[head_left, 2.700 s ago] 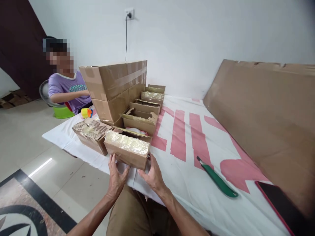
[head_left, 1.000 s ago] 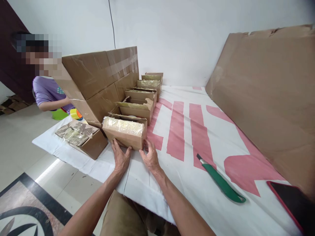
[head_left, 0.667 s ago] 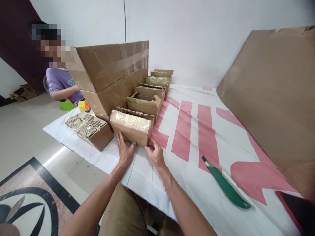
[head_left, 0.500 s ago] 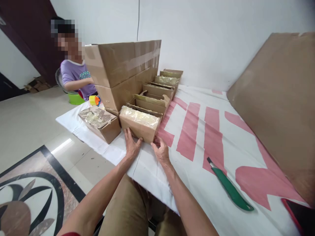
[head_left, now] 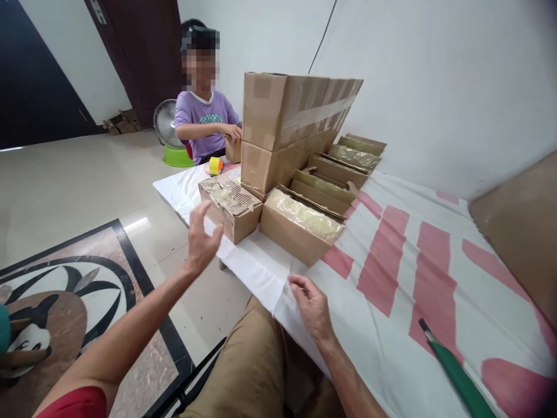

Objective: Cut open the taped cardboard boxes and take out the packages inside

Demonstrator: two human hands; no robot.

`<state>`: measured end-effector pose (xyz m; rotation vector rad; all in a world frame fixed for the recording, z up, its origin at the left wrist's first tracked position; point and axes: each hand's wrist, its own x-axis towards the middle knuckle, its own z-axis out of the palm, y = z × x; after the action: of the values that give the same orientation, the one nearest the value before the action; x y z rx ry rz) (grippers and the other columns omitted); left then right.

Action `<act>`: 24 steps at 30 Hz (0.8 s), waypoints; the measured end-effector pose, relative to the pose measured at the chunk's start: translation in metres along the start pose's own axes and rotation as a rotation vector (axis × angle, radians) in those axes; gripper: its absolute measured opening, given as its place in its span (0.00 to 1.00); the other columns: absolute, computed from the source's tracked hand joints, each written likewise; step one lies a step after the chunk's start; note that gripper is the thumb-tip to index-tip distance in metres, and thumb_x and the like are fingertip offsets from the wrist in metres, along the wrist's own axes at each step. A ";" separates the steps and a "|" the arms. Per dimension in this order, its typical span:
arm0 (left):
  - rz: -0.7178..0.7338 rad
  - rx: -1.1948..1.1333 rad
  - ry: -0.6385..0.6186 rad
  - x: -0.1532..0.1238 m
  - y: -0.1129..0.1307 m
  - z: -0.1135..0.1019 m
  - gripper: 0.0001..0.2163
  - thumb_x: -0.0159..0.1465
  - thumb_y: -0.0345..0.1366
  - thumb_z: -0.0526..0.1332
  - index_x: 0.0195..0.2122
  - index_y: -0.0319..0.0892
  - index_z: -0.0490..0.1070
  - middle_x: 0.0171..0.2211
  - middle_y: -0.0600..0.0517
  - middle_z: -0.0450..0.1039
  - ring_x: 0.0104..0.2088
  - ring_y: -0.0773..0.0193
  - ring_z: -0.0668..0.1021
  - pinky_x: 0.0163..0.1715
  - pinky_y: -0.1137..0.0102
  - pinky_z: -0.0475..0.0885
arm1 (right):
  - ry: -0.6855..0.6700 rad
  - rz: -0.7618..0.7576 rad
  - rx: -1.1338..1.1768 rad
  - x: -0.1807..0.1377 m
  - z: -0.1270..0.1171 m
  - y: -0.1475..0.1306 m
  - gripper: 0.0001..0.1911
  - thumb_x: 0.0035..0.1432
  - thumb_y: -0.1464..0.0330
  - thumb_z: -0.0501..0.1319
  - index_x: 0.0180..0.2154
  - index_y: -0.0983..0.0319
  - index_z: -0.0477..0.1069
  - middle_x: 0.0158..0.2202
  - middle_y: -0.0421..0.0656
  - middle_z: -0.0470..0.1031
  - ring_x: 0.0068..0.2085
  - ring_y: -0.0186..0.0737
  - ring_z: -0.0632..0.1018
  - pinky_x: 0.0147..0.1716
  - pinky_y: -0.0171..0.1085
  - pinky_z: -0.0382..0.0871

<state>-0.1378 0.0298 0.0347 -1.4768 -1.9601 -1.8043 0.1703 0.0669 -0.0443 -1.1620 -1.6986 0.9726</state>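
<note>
A small cardboard box with a clear-taped top point(head_left: 300, 232) sits near the table's front edge, at the front of a row of similar small boxes point(head_left: 335, 174). My left hand point(head_left: 201, 238) hangs in the air, open with fingers spread, just in front of another small box with a corrugated top point(head_left: 230, 206). Resting on the white and pink table cover point(head_left: 383, 273) in front of the taped box, my right hand point(head_left: 311, 305) has loosely curled fingers and holds nothing.
Two large stacked cartons point(head_left: 291, 128) stand behind the small boxes. A green utility knife point(head_left: 456, 374) lies at the right front. A person in a purple shirt point(head_left: 202, 119) sits at the table's far end beside a yellow-orange tape roll point(head_left: 214, 166) and a fan point(head_left: 165, 122). Cardboard sheet point(head_left: 517, 226) leans at right.
Both hands have let go of the taped box. My left hand has lifted and moved left toward the corrugated-top box; my right hand has drawn back onto the cover. The view has swung left.
</note>
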 end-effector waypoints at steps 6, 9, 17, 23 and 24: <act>-0.385 -0.152 0.091 0.105 -0.090 0.012 0.36 0.56 0.38 0.67 0.66 0.40 0.61 0.70 0.38 0.58 0.71 0.44 0.60 0.70 0.51 0.57 | -0.165 -0.100 0.027 0.046 0.087 -0.036 0.27 0.59 0.61 0.61 0.59 0.59 0.73 0.56 0.51 0.79 0.54 0.50 0.81 0.42 0.43 0.79; -0.537 -0.294 0.056 0.124 -0.110 0.026 0.37 0.56 0.42 0.68 0.66 0.39 0.60 0.68 0.36 0.61 0.71 0.45 0.61 0.69 0.54 0.58 | -0.191 -0.140 0.037 0.077 0.120 -0.048 0.35 0.56 0.62 0.64 0.65 0.59 0.66 0.63 0.54 0.73 0.60 0.53 0.77 0.46 0.46 0.79; -0.612 -0.356 -0.049 0.109 -0.102 0.009 0.21 0.54 0.48 0.65 0.44 0.40 0.70 0.34 0.52 0.75 0.37 0.60 0.79 0.41 0.65 0.75 | -0.162 -0.158 0.055 0.095 0.151 -0.061 0.41 0.52 0.64 0.66 0.67 0.63 0.62 0.65 0.57 0.67 0.61 0.57 0.74 0.53 0.52 0.77; -0.604 -0.298 -0.075 0.060 -0.068 -0.045 0.19 0.51 0.52 0.68 0.31 0.42 0.70 0.29 0.54 0.72 0.34 0.61 0.74 0.35 0.69 0.71 | -0.159 -0.134 0.093 0.046 0.126 -0.081 0.36 0.54 0.63 0.65 0.64 0.60 0.65 0.60 0.52 0.73 0.56 0.54 0.78 0.45 0.46 0.80; -0.598 -0.285 -0.096 0.050 -0.061 -0.052 0.19 0.52 0.53 0.68 0.30 0.42 0.70 0.30 0.54 0.72 0.35 0.61 0.74 0.36 0.68 0.71 | -0.155 -0.126 0.091 0.035 0.118 -0.082 0.35 0.55 0.63 0.65 0.64 0.60 0.65 0.60 0.52 0.73 0.56 0.54 0.78 0.45 0.46 0.80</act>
<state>-0.2316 0.0265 0.0380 -1.1212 -2.4703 -2.3645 0.0279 0.0621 -0.0029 -0.9290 -1.8066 1.0728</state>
